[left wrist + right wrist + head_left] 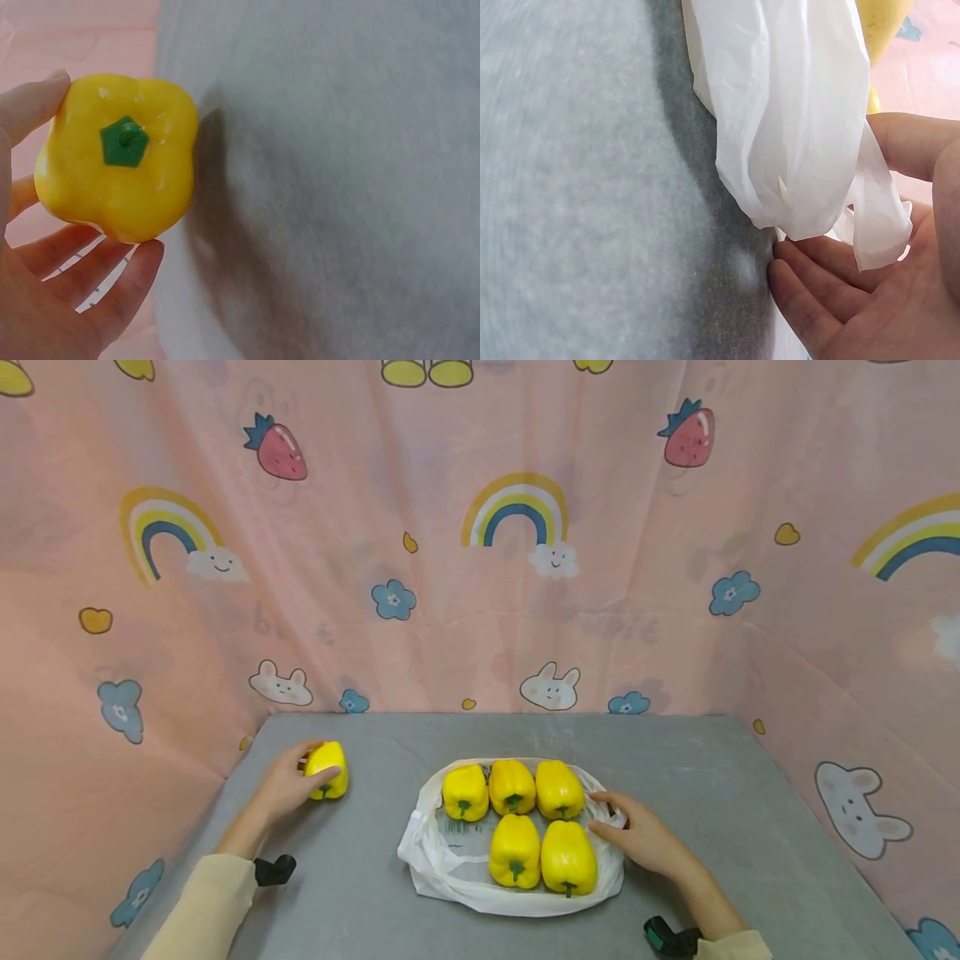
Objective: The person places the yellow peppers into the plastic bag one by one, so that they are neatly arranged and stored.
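My left hand (288, 781) grips a yellow bell pepper (327, 771) at the far left of the table, thumb on one side and fingers on the other. Its green stem (125, 141) faces the left wrist camera. I cannot tell whether this pepper touches the table. An open white plastic bag (442, 887) lies in the middle, its rim spread wide around several more yellow bell peppers (558, 789). At the bag's right side, my right hand (648, 839) holds the bag's edge loosely between thumb and fingers. In the right wrist view, white folds (802, 112) hang between them.
A grey cloth (360, 893) covers the table. Behind it and along both sides hangs a pink curtain (450, 652) printed with rainbows, rabbits and flowers. Inside the bag, the peppers stand in a back row and a front row, with bare bag bottom at front left.
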### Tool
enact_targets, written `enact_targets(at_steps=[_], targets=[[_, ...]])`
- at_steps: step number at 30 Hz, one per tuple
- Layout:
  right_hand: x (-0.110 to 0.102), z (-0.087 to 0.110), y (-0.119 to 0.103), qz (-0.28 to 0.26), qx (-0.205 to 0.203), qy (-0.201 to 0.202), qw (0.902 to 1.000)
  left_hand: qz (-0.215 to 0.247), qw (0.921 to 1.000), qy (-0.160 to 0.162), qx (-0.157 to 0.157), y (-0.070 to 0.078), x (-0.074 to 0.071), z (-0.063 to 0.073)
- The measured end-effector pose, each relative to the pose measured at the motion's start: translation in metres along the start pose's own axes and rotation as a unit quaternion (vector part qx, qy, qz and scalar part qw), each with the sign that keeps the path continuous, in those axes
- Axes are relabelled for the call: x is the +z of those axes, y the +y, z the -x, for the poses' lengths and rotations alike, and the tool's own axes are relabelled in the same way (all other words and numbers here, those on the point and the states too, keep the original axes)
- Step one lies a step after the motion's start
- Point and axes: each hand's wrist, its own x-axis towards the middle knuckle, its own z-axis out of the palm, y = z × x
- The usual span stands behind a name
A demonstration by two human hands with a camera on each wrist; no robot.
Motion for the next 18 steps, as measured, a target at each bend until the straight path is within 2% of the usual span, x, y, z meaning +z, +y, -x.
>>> enact_targets(at_steps=[3,12,18], targets=[[0.0,0.0,0.0,-0.001,0.0,0.0,1.0,0.003,1.0,-0.002,-0.003,0.004,0.003,0.0],[0.0,0.0,-0.001,0.006,0.008,0.0,1.0,-0.001,0.9998,-0.005,0.019,0.018,0.013,0.0],[0.0,0.001,-0.001,0.006,0.006,0.0,1.0,0.0,0.9997,-0.01,0.023,0.03,0.02,0.001]])
